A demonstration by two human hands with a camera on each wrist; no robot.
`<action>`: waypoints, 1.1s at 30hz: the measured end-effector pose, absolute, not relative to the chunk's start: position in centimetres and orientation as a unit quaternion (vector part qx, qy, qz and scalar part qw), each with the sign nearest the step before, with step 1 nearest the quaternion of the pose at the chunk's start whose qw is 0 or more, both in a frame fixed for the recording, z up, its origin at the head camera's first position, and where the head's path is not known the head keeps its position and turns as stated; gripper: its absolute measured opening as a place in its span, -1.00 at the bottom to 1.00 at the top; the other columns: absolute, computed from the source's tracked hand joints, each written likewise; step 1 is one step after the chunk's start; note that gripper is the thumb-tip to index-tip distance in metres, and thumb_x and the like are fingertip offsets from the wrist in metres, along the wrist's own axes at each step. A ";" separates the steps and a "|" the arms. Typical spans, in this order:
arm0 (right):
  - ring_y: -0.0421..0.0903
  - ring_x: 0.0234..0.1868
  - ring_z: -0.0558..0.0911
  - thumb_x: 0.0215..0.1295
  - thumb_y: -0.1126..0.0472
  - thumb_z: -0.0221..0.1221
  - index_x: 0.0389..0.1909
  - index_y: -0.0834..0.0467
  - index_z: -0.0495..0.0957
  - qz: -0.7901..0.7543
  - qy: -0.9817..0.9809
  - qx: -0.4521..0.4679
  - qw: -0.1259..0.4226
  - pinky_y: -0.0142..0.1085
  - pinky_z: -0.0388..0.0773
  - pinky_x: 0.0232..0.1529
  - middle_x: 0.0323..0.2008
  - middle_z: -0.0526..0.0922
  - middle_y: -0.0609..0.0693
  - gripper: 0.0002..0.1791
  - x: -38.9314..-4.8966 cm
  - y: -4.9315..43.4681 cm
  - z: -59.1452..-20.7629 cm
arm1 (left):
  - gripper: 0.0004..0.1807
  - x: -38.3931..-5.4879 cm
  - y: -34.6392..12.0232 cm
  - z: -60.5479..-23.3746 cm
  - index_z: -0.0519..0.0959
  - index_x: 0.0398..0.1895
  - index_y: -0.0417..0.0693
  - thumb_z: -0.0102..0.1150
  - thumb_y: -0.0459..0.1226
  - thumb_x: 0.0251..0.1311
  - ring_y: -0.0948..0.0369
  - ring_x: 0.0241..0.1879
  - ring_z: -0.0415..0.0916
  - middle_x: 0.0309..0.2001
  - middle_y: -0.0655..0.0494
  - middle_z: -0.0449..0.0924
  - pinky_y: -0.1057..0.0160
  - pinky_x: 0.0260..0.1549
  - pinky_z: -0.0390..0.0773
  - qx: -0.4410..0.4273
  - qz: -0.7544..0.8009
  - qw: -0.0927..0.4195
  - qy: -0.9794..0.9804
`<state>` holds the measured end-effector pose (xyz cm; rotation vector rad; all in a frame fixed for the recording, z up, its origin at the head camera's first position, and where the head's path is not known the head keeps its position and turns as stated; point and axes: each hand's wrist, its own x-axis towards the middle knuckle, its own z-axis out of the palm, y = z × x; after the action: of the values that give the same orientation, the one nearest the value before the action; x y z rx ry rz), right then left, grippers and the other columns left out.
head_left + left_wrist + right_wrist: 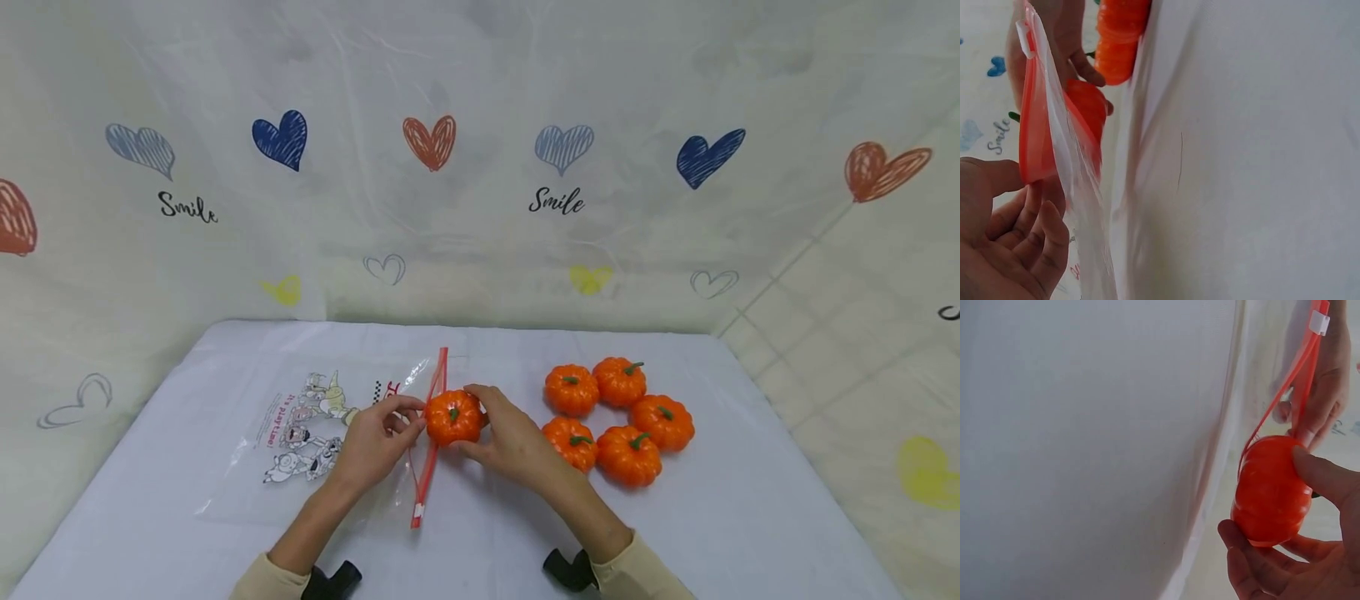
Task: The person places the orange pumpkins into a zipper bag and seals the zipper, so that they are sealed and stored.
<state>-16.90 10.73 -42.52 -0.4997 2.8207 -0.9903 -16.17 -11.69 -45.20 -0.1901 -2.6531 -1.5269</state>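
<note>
A clear zip bag [247, 467] with cartoon prints and a red zip edge [424, 483] lies on the table, its mouth facing right. My left hand [378, 442] pinches the upper side of that edge between thumb and fingers, and the left wrist view shows the mouth parted. In my right hand [517, 442] is a small orange toy pumpkin [1272, 490], gripped between thumb and fingers right at the bag's mouth. A white slider [1319, 323] sits at the near end of the zip.
To the right, several more orange pumpkins [630, 457] with green stems stand grouped on the white-covered table [720, 517]. Behind the table hangs a pale backdrop [480, 250] with printed hearts and the word Smile.
</note>
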 end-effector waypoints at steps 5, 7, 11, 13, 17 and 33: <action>0.05 0.21 0.62 0.13 0.02 0.54 0.48 0.11 0.31 -0.324 0.931 -0.153 0.060 0.04 0.65 0.24 0.37 0.53 0.10 -0.07 -16.8 10.6 -42.3 | -0.73 -16.2 -11.7 -45.2 0.71 0.03 0.06 0.42 -0.26 0.28 0.25 -0.38 0.58 -0.27 0.14 0.65 0.42 -0.45 0.59 -0.064 -0.503 0.025 -0.861; 0.05 0.22 0.62 0.13 0.02 0.54 0.47 0.10 0.33 -0.323 0.932 -0.151 0.060 0.05 0.64 0.25 0.35 0.54 0.09 -0.08 -16.8 10.6 -42.4 | -0.72 -16.1 -11.7 -45.2 0.70 0.04 0.06 0.42 -0.28 0.26 0.25 -0.35 0.58 -0.26 0.15 0.65 0.43 -0.41 0.60 -0.068 -0.506 0.021 -0.859; 0.03 0.20 0.62 0.12 0.02 0.55 0.44 0.06 0.38 -0.322 0.932 -0.154 0.054 0.03 0.64 0.25 0.29 0.57 0.05 -0.12 -16.9 10.6 -42.5 | -0.66 -16.1 -11.7 -45.1 0.68 0.07 0.03 0.42 -0.34 0.22 0.26 -0.33 0.61 -0.24 0.16 0.65 0.42 -0.34 0.60 -0.084 -0.510 0.015 -0.856; 0.01 0.17 0.62 0.11 0.02 0.56 0.42 0.04 0.40 -0.324 0.931 -0.158 0.049 0.00 0.66 0.23 0.26 0.58 0.04 -0.14 -17.0 10.6 -42.5 | -0.64 -16.0 -11.8 -45.1 0.66 0.08 0.04 0.41 -0.35 0.21 0.27 -0.32 0.61 -0.23 0.17 0.64 0.42 -0.30 0.60 -0.092 -0.510 0.011 -0.855; -0.03 0.08 0.63 0.10 0.04 0.56 0.40 0.03 0.45 -0.336 0.925 -0.173 0.041 -0.06 0.71 0.14 0.20 0.58 0.03 -0.17 -17.2 10.6 -42.3 | -0.63 -16.0 -11.8 -45.0 0.67 0.10 0.06 0.38 -0.35 0.23 0.27 -0.28 0.62 -0.21 0.17 0.65 0.42 -0.26 0.60 -0.100 -0.506 0.011 -0.856; -0.03 0.10 0.62 0.15 0.03 0.54 0.42 0.10 0.40 -0.353 0.916 -0.173 0.082 -0.13 0.72 0.08 0.19 0.56 0.01 -0.16 -17.4 9.8 -42.5 | -0.71 -15.9 -12.3 -44.6 0.73 0.07 0.08 0.38 -0.30 0.30 0.17 -0.29 0.59 -0.22 0.07 0.68 0.34 -0.46 0.67 -0.076 -0.531 0.009 -0.844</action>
<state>-17.43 9.77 -42.51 -0.5155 2.7370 -1.0544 -15.91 -12.27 -44.63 -0.2374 -2.6350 -1.6599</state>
